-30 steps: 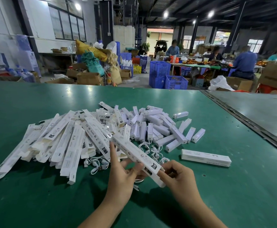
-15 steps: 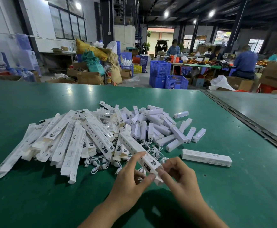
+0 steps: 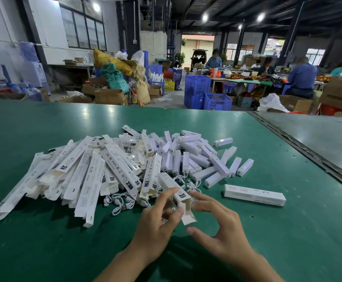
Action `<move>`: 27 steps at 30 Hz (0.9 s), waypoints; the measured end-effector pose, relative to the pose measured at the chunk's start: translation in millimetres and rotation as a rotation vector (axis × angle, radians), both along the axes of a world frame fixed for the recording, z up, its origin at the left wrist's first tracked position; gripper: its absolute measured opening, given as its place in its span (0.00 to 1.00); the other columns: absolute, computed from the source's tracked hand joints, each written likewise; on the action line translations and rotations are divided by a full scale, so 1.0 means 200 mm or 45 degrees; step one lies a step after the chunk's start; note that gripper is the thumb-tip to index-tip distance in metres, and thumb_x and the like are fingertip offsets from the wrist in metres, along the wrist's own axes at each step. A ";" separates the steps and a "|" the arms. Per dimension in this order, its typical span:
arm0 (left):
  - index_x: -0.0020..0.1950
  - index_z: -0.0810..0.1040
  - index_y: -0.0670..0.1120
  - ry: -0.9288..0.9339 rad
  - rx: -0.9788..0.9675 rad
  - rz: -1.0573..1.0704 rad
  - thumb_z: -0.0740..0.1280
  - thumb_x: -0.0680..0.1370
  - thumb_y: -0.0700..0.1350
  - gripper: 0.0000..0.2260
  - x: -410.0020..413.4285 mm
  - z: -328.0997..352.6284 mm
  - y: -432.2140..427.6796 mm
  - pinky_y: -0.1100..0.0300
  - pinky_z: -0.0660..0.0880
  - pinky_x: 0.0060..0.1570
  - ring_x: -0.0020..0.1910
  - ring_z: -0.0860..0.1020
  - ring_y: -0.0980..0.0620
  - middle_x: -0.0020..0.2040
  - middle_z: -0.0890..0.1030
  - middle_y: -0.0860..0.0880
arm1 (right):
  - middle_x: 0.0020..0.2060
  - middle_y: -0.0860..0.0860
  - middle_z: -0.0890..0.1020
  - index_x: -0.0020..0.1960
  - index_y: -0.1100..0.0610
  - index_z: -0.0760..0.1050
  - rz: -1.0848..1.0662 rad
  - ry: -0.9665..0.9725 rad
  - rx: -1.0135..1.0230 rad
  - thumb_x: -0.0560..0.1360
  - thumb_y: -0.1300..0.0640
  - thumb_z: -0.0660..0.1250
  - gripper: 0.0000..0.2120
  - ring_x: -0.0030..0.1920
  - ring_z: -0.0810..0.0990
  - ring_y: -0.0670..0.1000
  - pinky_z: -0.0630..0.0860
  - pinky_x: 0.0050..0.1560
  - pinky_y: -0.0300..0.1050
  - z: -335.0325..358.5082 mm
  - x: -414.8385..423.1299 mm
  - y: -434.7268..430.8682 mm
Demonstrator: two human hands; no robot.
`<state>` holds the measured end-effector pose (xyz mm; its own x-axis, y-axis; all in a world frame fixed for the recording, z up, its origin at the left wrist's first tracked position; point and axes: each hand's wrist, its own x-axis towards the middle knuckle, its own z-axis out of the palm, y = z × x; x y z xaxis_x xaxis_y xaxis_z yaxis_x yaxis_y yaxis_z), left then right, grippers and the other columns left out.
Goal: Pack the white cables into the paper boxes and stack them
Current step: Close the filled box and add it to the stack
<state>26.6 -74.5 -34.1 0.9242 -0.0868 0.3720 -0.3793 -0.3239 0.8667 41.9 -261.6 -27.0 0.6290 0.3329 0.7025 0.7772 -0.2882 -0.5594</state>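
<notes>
Fingers of the left hand (image 3: 157,225) pinch a long white paper box (image 3: 171,185) near its open end, flap hanging, above the green tabletop (image 3: 44,241). The right hand (image 3: 223,226) is spread and holds nothing, fingertips just beside that end. Loose white cables (image 3: 121,202) lie at the near edge of a pile of flat white cartons (image 3: 84,176). One closed white box (image 3: 254,194) lies to the right.

"RoHS" and "Made in China" on paper box (image 3: 121,165)
</notes>
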 end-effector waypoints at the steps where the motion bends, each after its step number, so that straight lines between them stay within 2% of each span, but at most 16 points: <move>1: 0.64 0.71 0.64 0.001 0.014 0.004 0.60 0.73 0.66 0.20 0.00 0.00 0.00 0.58 0.76 0.39 0.35 0.78 0.52 0.38 0.81 0.43 | 0.65 0.44 0.78 0.54 0.54 0.78 0.001 -0.013 -0.014 0.70 0.49 0.76 0.16 0.63 0.78 0.45 0.75 0.60 0.39 -0.01 0.00 0.00; 6: 0.63 0.72 0.66 0.009 0.032 0.027 0.59 0.74 0.65 0.18 0.01 -0.01 0.01 0.64 0.71 0.35 0.31 0.73 0.56 0.34 0.77 0.53 | 0.64 0.41 0.78 0.55 0.52 0.80 -0.057 -0.069 -0.053 0.73 0.48 0.73 0.13 0.61 0.79 0.41 0.74 0.61 0.36 -0.03 0.02 0.02; 9: 0.62 0.71 0.67 0.033 0.053 0.003 0.60 0.74 0.66 0.17 0.01 -0.02 0.01 0.59 0.73 0.37 0.33 0.77 0.51 0.37 0.80 0.49 | 0.62 0.43 0.79 0.53 0.54 0.82 -0.088 -0.107 -0.078 0.75 0.50 0.71 0.10 0.61 0.79 0.41 0.74 0.61 0.36 -0.04 0.03 0.02; 12: 0.62 0.72 0.62 0.049 0.040 -0.028 0.59 0.75 0.65 0.18 0.02 -0.02 0.00 0.64 0.74 0.37 0.35 0.79 0.60 0.38 0.82 0.56 | 0.59 0.44 0.81 0.53 0.53 0.82 -0.121 -0.108 -0.040 0.77 0.50 0.69 0.09 0.58 0.80 0.41 0.75 0.59 0.36 -0.04 0.03 0.03; 14: 0.61 0.73 0.61 0.059 0.038 -0.027 0.59 0.75 0.65 0.17 0.02 -0.02 0.00 0.68 0.74 0.40 0.40 0.82 0.61 0.41 0.83 0.60 | 0.56 0.43 0.82 0.53 0.52 0.82 -0.137 -0.109 -0.013 0.77 0.49 0.69 0.09 0.55 0.81 0.40 0.77 0.55 0.36 -0.04 0.02 0.03; 16: 0.61 0.72 0.63 0.064 0.066 -0.033 0.59 0.78 0.63 0.14 0.02 -0.02 0.00 0.65 0.74 0.39 0.38 0.80 0.60 0.41 0.83 0.59 | 0.49 0.40 0.83 0.55 0.48 0.78 -0.202 -0.113 -0.007 0.75 0.47 0.71 0.10 0.48 0.81 0.39 0.78 0.49 0.35 -0.04 0.02 0.03; 18: 0.62 0.73 0.63 0.079 0.074 -0.039 0.60 0.79 0.59 0.12 0.02 -0.03 0.00 0.58 0.78 0.43 0.40 0.81 0.57 0.41 0.84 0.58 | 0.43 0.40 0.81 0.56 0.47 0.76 -0.269 -0.128 0.006 0.73 0.50 0.73 0.13 0.44 0.80 0.38 0.78 0.46 0.33 -0.05 0.02 0.04; 20: 0.63 0.73 0.61 0.099 0.041 -0.029 0.60 0.80 0.58 0.13 0.02 -0.03 0.00 0.58 0.79 0.46 0.44 0.83 0.56 0.43 0.85 0.56 | 0.44 0.40 0.81 0.55 0.50 0.77 -0.271 -0.181 0.015 0.72 0.53 0.73 0.13 0.45 0.80 0.36 0.77 0.47 0.31 -0.05 0.03 0.03; 24: 0.64 0.73 0.61 0.083 0.027 0.015 0.59 0.79 0.56 0.14 0.02 -0.03 -0.01 0.73 0.72 0.42 0.43 0.82 0.60 0.40 0.83 0.59 | 0.51 0.44 0.83 0.49 0.56 0.82 -0.229 -0.228 -0.013 0.72 0.60 0.75 0.07 0.53 0.81 0.39 0.77 0.54 0.35 -0.06 0.04 0.02; 27: 0.64 0.73 0.63 0.089 0.020 0.028 0.60 0.81 0.58 0.13 0.03 -0.04 0.00 0.70 0.73 0.42 0.43 0.82 0.62 0.40 0.83 0.61 | 0.52 0.45 0.84 0.47 0.58 0.83 -0.221 -0.222 -0.021 0.72 0.60 0.74 0.04 0.53 0.82 0.40 0.78 0.54 0.35 -0.07 0.05 0.02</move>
